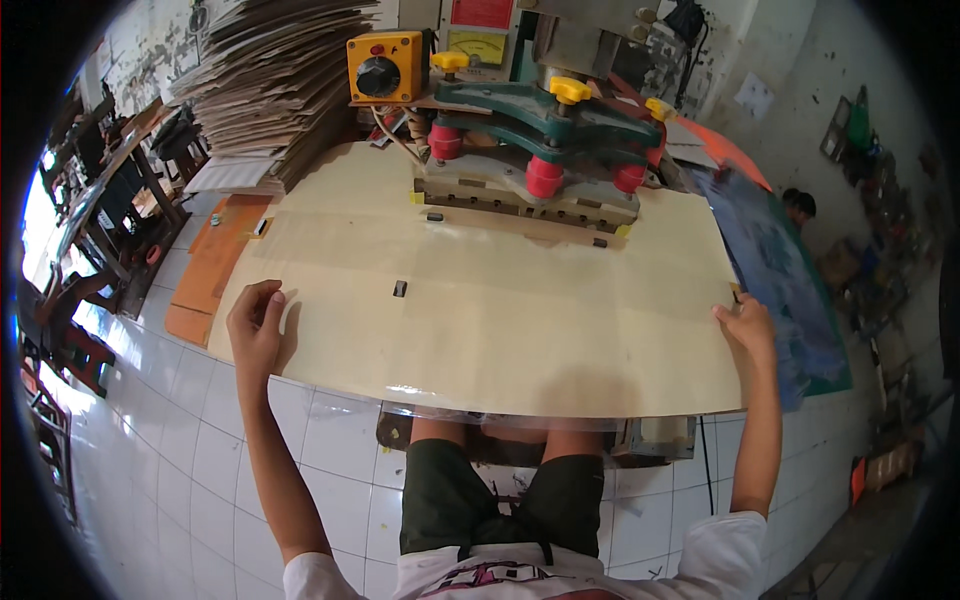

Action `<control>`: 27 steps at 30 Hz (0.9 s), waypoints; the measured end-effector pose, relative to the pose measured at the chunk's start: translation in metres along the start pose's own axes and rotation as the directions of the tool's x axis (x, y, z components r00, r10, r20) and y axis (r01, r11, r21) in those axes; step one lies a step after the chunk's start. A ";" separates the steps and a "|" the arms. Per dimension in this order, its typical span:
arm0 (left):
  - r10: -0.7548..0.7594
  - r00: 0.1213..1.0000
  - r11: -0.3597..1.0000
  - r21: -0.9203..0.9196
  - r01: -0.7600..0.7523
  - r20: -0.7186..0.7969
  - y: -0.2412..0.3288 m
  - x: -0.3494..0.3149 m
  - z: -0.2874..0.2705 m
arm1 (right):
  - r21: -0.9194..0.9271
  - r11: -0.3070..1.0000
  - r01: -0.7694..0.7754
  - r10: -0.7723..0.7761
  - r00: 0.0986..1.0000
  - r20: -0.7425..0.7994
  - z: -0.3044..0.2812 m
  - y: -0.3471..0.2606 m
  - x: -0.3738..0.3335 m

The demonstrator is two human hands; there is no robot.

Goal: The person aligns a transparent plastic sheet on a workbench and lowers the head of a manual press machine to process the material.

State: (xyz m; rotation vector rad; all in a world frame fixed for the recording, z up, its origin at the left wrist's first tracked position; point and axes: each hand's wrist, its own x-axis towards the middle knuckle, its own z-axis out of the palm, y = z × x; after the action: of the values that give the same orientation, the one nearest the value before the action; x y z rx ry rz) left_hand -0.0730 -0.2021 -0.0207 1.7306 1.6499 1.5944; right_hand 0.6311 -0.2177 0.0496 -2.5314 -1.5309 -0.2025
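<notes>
Sheet [520,340] btwn L grip [256,325] & R grip [750,326], each nr side edge.

The broad cream work surface [520,330] looks smooth, with a faint sheen and glossy glare at its near edge; the tall stack of grey-brown card sheets [275,75] is matt, rough-edged. The dark-green machine frame [500,98] looks like painted metal, the white square floor tiles [220,450] glossy, the dark-green cloth shorts [440,500] matt
</notes>
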 end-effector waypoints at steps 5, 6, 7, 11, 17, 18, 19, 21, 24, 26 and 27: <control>-0.013 1.000 1.000 0.005 0.013 -0.018 0.001 -0.003 -0.001 | 0.107 0.993 0.043 -0.044 0.999 0.009 0.002 0.000 0.000; -0.011 0.999 1.000 0.000 0.011 -0.031 0.001 -0.002 0.000 | 0.149 0.988 0.038 -0.041 0.999 0.013 0.006 0.004 0.004; -0.009 0.999 1.000 -0.006 0.009 -0.043 0.001 -0.002 0.002 | 0.190 0.981 0.033 -0.037 0.999 0.017 0.013 0.010 0.010; -0.001 0.998 1.000 -0.015 0.000 -0.057 0.001 0.000 0.005 | 0.406 0.913 0.048 -0.076 0.996 0.053 0.022 0.019 0.020; -0.005 1.000 1.000 0.015 0.005 -0.013 0.002 0.000 0.003 | 0.445 0.738 0.507 -0.304 0.839 -0.452 -0.017 -0.044 -0.044; -0.008 1.000 1.000 0.021 0.009 -0.028 0.001 -0.001 0.001 | 0.367 0.705 0.606 -0.393 0.765 -0.510 -0.024 -0.064 -0.066; -0.008 0.999 1.000 0.014 0.008 -0.044 0.003 -0.002 -0.002 | 0.270 0.666 0.696 -0.476 0.675 -0.564 -0.041 -0.081 -0.090; -0.010 0.998 1.000 0.011 0.011 -0.057 0.003 -0.003 -0.002 | -0.118 0.528 0.841 -0.732 0.380 -0.566 -0.066 -0.093 -0.127; -0.011 0.999 1.000 -0.006 0.011 -0.050 0.003 0.000 0.006 | -0.239 0.364 0.900 -0.822 0.190 -0.537 -0.084 -0.098 -0.167; -0.020 0.998 0.999 -0.030 0.018 -0.063 0.001 0.000 0.005 | -0.260 0.350 0.900 -0.811 0.152 -0.565 -0.094 -0.093 -0.179; -0.019 0.998 1.000 -0.020 0.017 -0.064 0.002 0.000 0.004 | -0.269 0.341 0.901 -0.805 0.132 -0.579 -0.097 -0.092 -0.182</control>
State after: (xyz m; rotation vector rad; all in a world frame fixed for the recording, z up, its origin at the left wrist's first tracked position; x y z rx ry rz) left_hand -0.0687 -0.2010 -0.0211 1.6669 1.6687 1.6689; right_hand 0.4631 -0.3545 0.1136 -0.8533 -2.2895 -0.9373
